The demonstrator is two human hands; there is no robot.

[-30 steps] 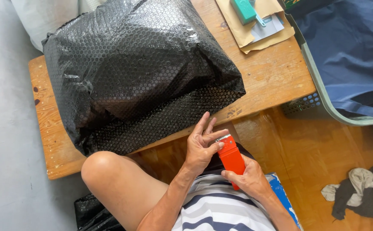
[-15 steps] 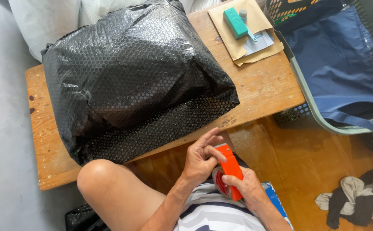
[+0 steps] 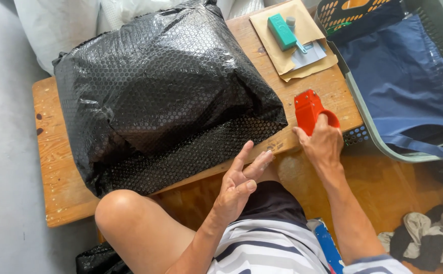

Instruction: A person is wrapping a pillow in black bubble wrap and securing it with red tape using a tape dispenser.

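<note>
Left hand (image 3: 239, 185) splayed; right hand (image 3: 324, 143) seemingly clenched.

I am counting one black bubble-wrapped parcel (image 3: 165, 96) lying on one wooden table (image 3: 54, 172). I am gripping one red tape dispenser (image 3: 310, 109) in my right hand (image 3: 323, 144), while my left hand (image 3: 239, 185) is hanging free. I am also seeing one brown envelope (image 3: 292, 40), one green box (image 3: 281, 30) and one basket (image 3: 384, 147).

One camera, worn on the head, looks steeply down from close above the person's lap. It faces forward over the wooden counter (image 3: 54, 193), with both hands low in frame and the floor at left.
</note>
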